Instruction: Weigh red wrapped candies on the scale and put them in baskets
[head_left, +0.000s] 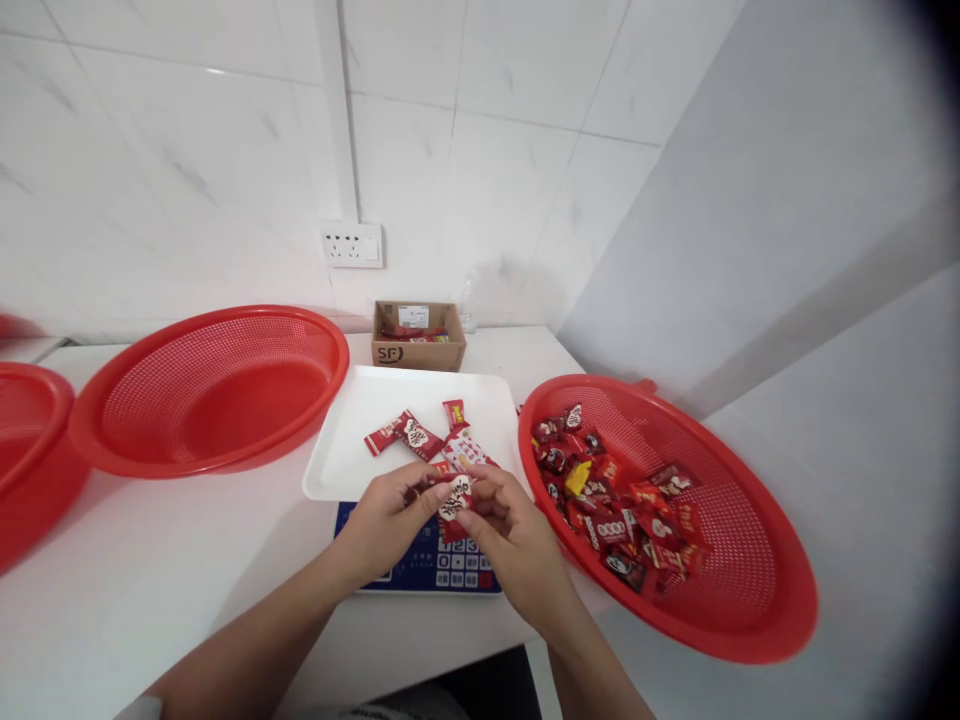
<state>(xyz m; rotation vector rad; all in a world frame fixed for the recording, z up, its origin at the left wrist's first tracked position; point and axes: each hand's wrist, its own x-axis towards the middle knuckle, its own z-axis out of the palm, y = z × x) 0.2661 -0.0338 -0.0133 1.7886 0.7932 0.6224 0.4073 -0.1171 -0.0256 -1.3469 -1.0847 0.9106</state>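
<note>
Between my two hands is a red wrapped candy (456, 500) with a white patch and dark lettering. My left hand (390, 520) pinches its left side, and my right hand (514, 530) grips its right side. Both hands are above the near edge of a weighing scale (420, 572) with a blue keypad. On the scale's white tray (345, 440) lie several wrapped candies: two dark red ones (418, 437), a small red one (454, 413) and a white-and-red one (469, 447). My fingers partly cover the candies nearest to me.
A red basket (772, 600) with many wrapped candies stands at the right, beside the scale. Another red basket (210, 460) is at the left, with a third basket (37, 480) at the far left edge. A cardboard box (416, 355) holding packets sits behind the tray, near the tiled wall.
</note>
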